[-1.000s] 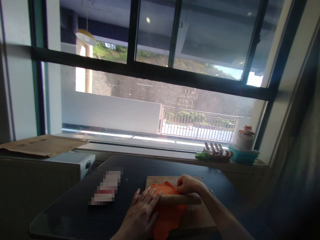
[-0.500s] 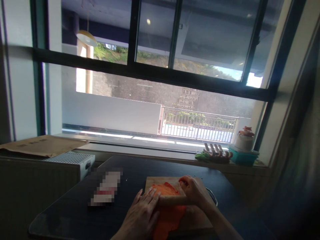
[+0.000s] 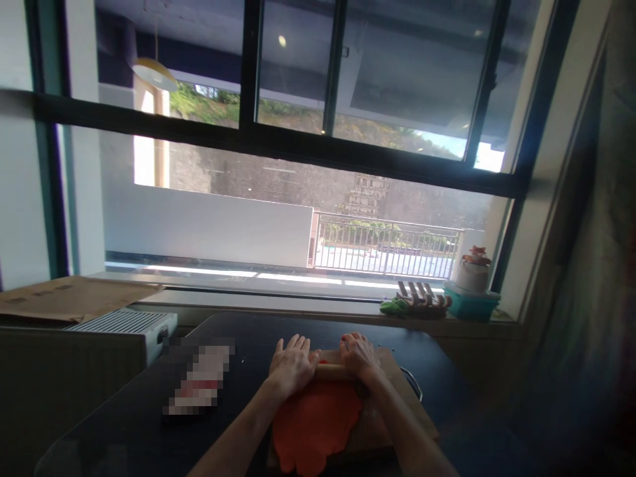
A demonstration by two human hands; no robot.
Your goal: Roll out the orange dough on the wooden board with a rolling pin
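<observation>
A flat orange sheet of dough (image 3: pixel 317 424) with an uneven edge lies on a wooden board (image 3: pixel 392 371). Across its far part rests a pale wooden rolling pin (image 3: pixel 332 372). My left hand (image 3: pixel 293 362) presses on the pin's left end, fingers stretched forward and apart. At the other end, my right hand (image 3: pixel 360 356) is closed over the pin with curled fingers. Both hands hide the ends of the pin. A small bit of orange shows beyond it.
The board lies on a dark table (image 3: pixel 248 397), with a curved metal handle (image 3: pixel 418 384) at its right. A blurred-out item (image 3: pixel 203 381) lies left. On the windowsill stand a turquoise box (image 3: pixel 472 301) and a striped object (image 3: pixel 422 301). Brown paper (image 3: pixel 84 297) covers a white appliance (image 3: pixel 163 331).
Both hands and the rolling pin have moved forward, away from me, to the far part of the board. More of the orange dough now shows on the near side. The view has shifted slightly.
</observation>
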